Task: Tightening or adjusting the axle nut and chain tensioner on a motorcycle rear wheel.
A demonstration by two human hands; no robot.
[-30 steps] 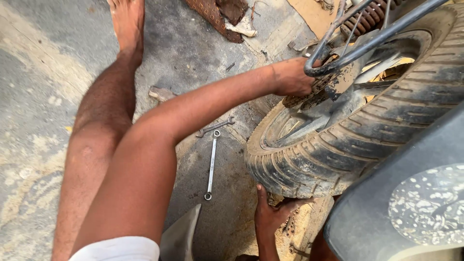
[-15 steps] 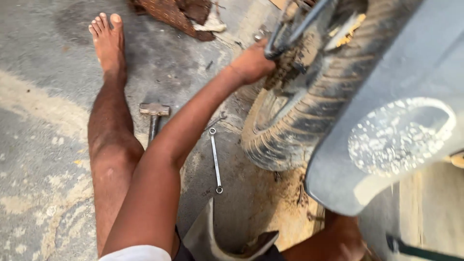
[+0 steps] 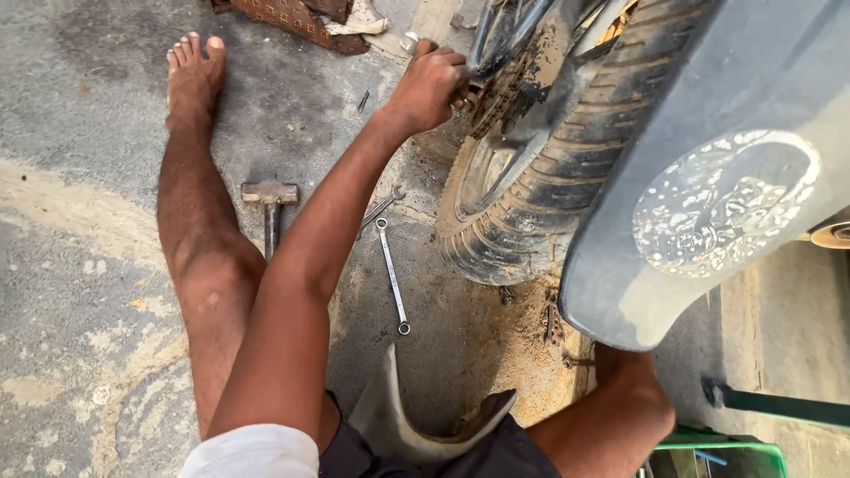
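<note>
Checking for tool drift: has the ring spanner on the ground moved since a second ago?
No. The ring spanner lies in the same place on the concrete, just left of the rear tyre, same angle. Only the head camera shifted; the left hand grips near the wheel hub.

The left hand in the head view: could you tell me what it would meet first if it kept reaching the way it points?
The left hand is already gripping at the wheel hub; pushed on, it would likely press into the wheel's spokes.

Hammer (image 3: 269, 196) and spanner (image 3: 391, 273) on concrete.
</note>
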